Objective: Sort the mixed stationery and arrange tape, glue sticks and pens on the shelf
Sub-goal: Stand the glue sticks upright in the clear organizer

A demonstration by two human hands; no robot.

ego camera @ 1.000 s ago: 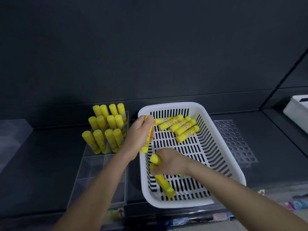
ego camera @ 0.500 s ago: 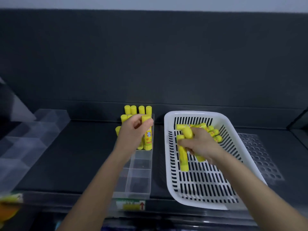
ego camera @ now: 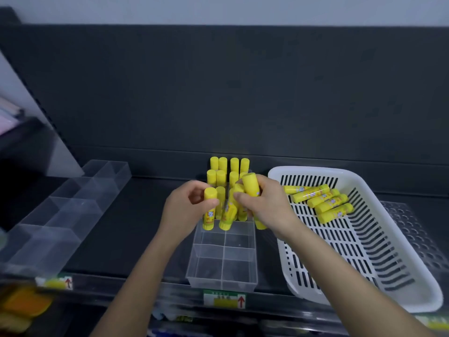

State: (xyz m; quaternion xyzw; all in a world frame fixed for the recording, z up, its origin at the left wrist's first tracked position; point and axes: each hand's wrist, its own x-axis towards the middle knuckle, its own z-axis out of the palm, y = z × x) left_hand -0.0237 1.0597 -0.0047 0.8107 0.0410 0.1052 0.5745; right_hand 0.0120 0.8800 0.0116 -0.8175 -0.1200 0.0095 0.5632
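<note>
Gripping one glue stick (ego camera: 210, 207) between thumb and curled fingers, the left hand (ego camera: 187, 210) holds it over the middle cells of the clear divided tray (ego camera: 222, 271). Stick: yellow cylinder, printed label low on the barrel; long axis vertical, cap up. Right hand (ego camera: 267, 205), over the tray's right side, is clenched round a bundle of glue sticks (ego camera: 251, 184); the topmost is near vertical, cap up. Standing sticks (ego camera: 228, 166) fill the tray's rear cells, all upright. Loose sticks (ego camera: 320, 200) lie on their sides in the white basket (ego camera: 364, 263) right of the tray, axes slanting low-left to high-right.
</note>
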